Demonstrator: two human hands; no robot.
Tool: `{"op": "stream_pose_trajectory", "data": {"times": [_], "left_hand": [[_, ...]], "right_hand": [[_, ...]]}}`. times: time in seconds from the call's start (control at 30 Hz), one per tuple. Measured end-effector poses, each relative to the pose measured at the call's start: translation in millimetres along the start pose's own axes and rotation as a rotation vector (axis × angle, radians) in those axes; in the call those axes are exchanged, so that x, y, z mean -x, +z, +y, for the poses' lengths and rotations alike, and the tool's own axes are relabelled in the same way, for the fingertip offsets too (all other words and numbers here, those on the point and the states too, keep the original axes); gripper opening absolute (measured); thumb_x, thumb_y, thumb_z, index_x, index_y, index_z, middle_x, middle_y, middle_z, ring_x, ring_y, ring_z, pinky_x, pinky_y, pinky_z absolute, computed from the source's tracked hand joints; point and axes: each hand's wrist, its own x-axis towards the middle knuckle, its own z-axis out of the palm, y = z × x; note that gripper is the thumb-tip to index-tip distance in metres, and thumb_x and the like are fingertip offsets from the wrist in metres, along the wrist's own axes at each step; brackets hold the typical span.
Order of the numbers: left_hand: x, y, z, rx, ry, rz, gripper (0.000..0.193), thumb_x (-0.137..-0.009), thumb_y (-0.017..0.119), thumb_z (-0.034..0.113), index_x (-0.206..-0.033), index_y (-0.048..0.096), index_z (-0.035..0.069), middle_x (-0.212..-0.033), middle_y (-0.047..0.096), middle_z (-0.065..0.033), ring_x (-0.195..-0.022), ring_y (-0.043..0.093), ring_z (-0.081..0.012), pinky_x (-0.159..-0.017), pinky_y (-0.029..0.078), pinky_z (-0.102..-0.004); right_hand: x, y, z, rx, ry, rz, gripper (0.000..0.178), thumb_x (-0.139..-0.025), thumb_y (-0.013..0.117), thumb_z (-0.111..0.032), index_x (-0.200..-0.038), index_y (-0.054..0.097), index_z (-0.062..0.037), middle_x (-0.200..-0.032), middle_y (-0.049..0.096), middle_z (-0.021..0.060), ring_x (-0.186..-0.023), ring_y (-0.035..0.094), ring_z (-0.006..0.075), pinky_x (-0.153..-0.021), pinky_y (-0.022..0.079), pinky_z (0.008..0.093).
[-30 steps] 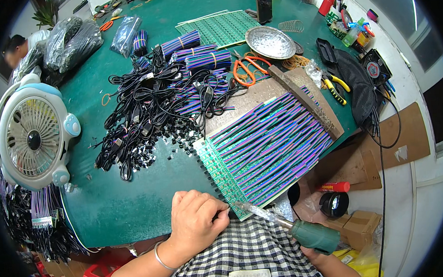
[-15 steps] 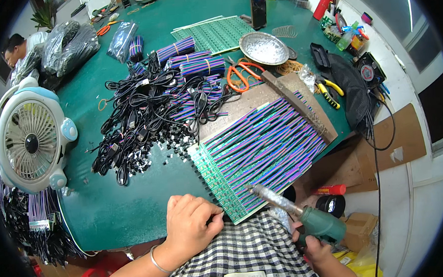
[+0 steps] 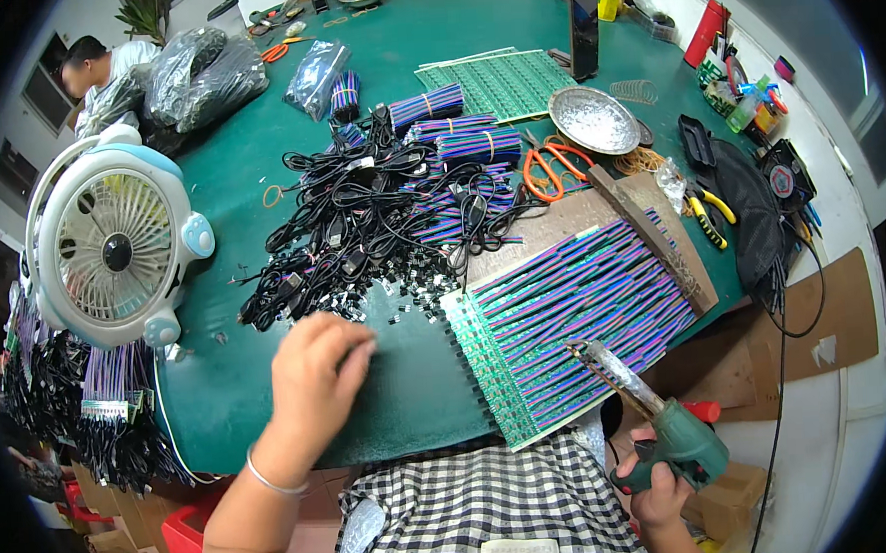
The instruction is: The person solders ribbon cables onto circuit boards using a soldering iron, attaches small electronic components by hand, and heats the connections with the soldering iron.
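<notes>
My right hand [image 3: 660,490] grips a green soldering gun [image 3: 694,442]. Its metal tip [image 3: 579,349] hangs over the right part of a green circuit board panel [image 3: 499,384]. Striped purple, blue and black wires [image 3: 586,319] lie in rows across that panel, and small black connectors line its left edge. My left hand [image 3: 318,368], with a bracelet on the wrist, is over the green table, left of the panel and just below scattered small black connectors [image 3: 404,294]. Its fingers are curled with the thumb close to them; whatever is between them is hidden.
A tangle of black cables [image 3: 350,221] and bundled wires [image 3: 476,147] lies beyond my left hand. A wooden bar [image 3: 651,236] crosses the panel's far end. Around stand a fan [image 3: 116,254], orange scissors [image 3: 553,169], a metal bowl [image 3: 595,120] and yellow-handled pliers [image 3: 708,213]. Another person [image 3: 107,74] sits far left.
My left hand has left the panel's near left corner and moved left and away toward the scattered connectors. The soldering gun's tip has lifted back from the panel's near part. The view has shifted.
</notes>
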Motion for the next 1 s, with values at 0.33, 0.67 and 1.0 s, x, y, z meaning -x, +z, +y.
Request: {"op": "stream_pose_trajectory", "data": {"times": [0.33,0.67,1.0], "left_hand": [[-22.1,23.9,-10.2,-0.236,0.086,-0.09,0.01,-0.07,0.072,0.014,-0.077,0.064,0.011,-0.076,0.058,-0.0029,-0.078,0.053,-0.0238,-0.068,0.038,-0.0364],[-2.9,18.5,32.4,0.204,0.27,-0.08,0.019,-0.064,0.071,0.001,-0.078,0.06,0.009,-0.08,0.064,-0.0042,-0.075,0.061,-0.0238,-0.067,0.049,-0.0349],[22.6,38.5,93.1,0.569,0.603,-0.231,0.017,-0.072,0.064,0.008,-0.088,0.061,0.001,-0.087,0.06,-0.0074,-0.079,0.06,-0.0222,-0.069,0.05,-0.0326]], "right_hand": [[6.3,3.6,7.6,-0.021,-0.02,0.05,0.055,-0.089,0.051,-0.032,-0.127,0.035,0.0049,-0.112,0.055,0.0192,-0.066,0.06,0.0178,-0.056,0.051,0.0286],[-20.2,30.7,-12.1,-0.298,0.098,-0.038,0.055,-0.089,0.051,-0.049,-0.108,0.047,0.0024,-0.086,0.057,0.0119,-0.072,0.058,0.0208,-0.067,0.052,0.035],[-33.1,78.2,-44.3,0.185,0.185,-0.339,0.019,-0.08,0.06,0.002,-0.097,0.055,-0.0032,-0.091,0.056,0.0036,-0.085,0.055,0.0129,-0.077,0.046,0.0272]]}}
